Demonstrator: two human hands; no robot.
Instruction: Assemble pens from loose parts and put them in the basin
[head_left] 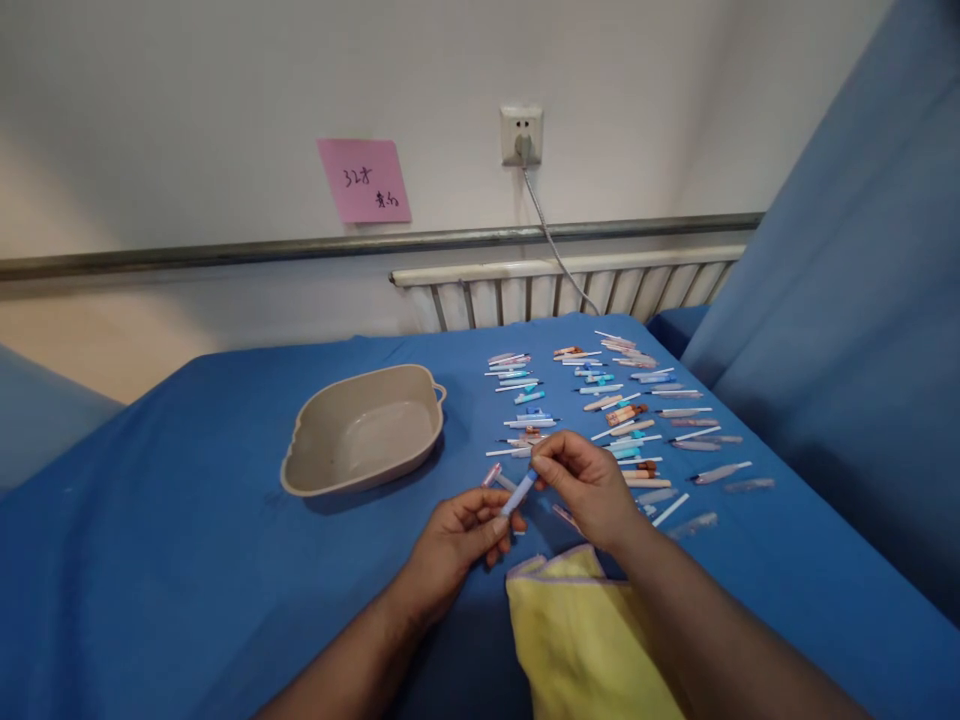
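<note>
My left hand [465,537] pinches the lower end of a pale blue pen [519,494] between thumb and fingers. At its upper, darker blue end, the thumb and fingers of my right hand [581,485] are closed on the same pen. It is tilted, its upper end towards the right. Just behind my fingers a pink pen part [492,474] lies on the blue sheet [225,560]. Rows of pens, pen parts and thin white refills [628,475] spread beyond and to the right of my right hand, partly hidden by it.
A beige plastic basin [367,425] stands on the sheet to the left. A yellow cloth [577,640] lies in front, below my right forearm. Behind are a bed rail [570,268], a wall socket [521,137] with a cord, and a pink note [365,181]. A blue curtain [840,280] hangs at right.
</note>
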